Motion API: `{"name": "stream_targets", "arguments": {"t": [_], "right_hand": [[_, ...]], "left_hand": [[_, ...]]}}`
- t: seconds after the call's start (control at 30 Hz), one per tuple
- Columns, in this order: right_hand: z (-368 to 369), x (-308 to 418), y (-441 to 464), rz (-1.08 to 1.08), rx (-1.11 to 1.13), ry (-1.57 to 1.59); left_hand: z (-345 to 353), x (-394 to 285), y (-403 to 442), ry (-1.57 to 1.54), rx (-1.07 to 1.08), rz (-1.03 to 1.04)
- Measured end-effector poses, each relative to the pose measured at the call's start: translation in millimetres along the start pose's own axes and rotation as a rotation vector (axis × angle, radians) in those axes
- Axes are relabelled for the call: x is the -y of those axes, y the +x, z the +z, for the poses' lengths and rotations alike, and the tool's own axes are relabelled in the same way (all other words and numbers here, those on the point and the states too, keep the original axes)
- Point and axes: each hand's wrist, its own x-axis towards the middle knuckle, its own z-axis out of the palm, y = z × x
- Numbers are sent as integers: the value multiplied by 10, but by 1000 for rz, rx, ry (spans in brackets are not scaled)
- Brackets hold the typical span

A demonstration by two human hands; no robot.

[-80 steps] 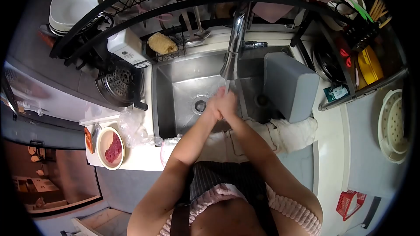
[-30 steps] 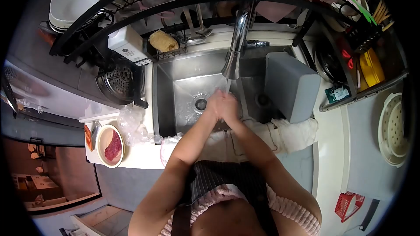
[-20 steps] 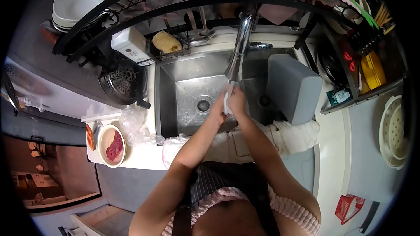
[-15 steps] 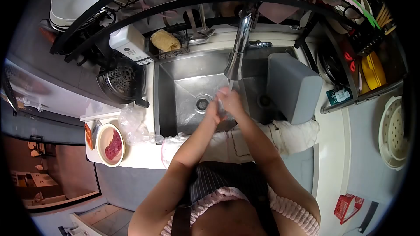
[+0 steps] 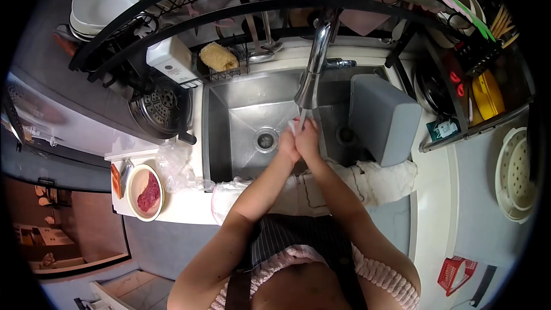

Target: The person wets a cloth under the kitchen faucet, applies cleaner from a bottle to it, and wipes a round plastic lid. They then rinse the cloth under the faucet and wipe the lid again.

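Note:
Water runs from the chrome tap (image 5: 310,83) in a thin stream onto both hands, which are pressed together over the steel sink (image 5: 244,115). My left hand (image 5: 288,144) is closed, its fingers against the other palm. Beside it my right hand (image 5: 308,138) is closed too, right under the spout. A small whitish patch shows between them at the fingertips; whether it is foam, water or an object I cannot make out. The drain (image 5: 266,139) lies to the left of the hands. A folded cloth (image 5: 338,186) covers the sink's front edge below my forearms.
A grey board-like block (image 5: 381,120) stands in the sink's right side. Left of the sink are a crumpled plastic bag (image 5: 175,163) and a bowl (image 5: 135,186) with red meat (image 5: 149,193). Behind sit a white bottle (image 5: 172,60), a sponge (image 5: 218,56) and a black rack (image 5: 275,4).
My hands have drawn closer together beneath the stream, and the left has shifted slightly right. Their blurred rubbing has slowed. The tap runs in both frames.

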Motion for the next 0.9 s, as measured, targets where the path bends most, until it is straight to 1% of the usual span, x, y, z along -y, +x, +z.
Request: {"name": "stream_targets", "arguments": {"t": [0.03, 0.07, 0.1, 0.13, 0.17, 0.2, 0.23, 0.27, 0.3, 0.37, 0.4, 0.47, 0.5, 0.53, 0.6, 0.63, 0.67, 0.7, 0.73, 0.8, 0.83, 0.9], "right_hand": [[116, -245, -46, 192, 63, 228], [117, -207, -49, 190, 65, 228], [123, -169, -57, 459, 90, 576], [117, -136, -66, 730, 113, 923], [93, -160, -90, 770, 177, 1094], [70, -170, -78, 811, 235, 1235], [54, -173, -35, 847, 303, 1381], [61, -156, -10, 875, 361, 1500], [76, -137, 11, 893, 419, 1608], [119, -79, -54, 895, 494, 1767], [147, -47, -112, 884, 522, 1831], [184, 15, -248, 851, 477, 1813], [216, 46, -267, 840, 428, 1760], [249, 76, -286, 830, 381, 1705], [328, 58, -312, 771, 185, 1493], [382, -16, -277, 770, 185, 1493], [529, -269, -229, 750, 131, 1382], [601, -406, -179, 729, 77, 1269], [576, -389, -139, 728, 76, 1268], [515, -318, -63, 822, -28, 1208], [543, -385, -23, 822, -28, 1207], [581, -479, 51, 845, 84, 1044]], "left_hand": [[217, 4, -89, 63, -105, 25], [297, 26, -117, 127, -212, 48], [322, 35, -135, 126, -212, 50], [358, 46, -177, 462, -187, 89], [355, 74, -201, 799, -159, 127], [164, 190, -120, 799, -159, 128], [-188, 364, 55, 1398, -160, 489], [-159, 377, 26, 1984, -146, 875], [-138, 356, 4, 1985, -147, 876], [19, 228, -128, 1728, -345, 381], [121, 123, -195, 1726, -349, 383], [192, -81, -238, 1804, -472, 258], [139, -143, -191, 1781, -532, 250], [107, -139, -190, 1778, -536, 248], [12, -120, -164, 1921, -661, 430], [-127, -122, -100, 1921, -660, 430], [-478, -89, 78, 1862, -604, 558], [-662, -57, 160, 1796, -545, 682], [-582, -24, 87, 1795, -544, 682], [-234, 46, -157, 923, -429, 443], [-101, 68, -234, 923, -429, 442], [40, 108, -312, 551, -395, 329]]}}
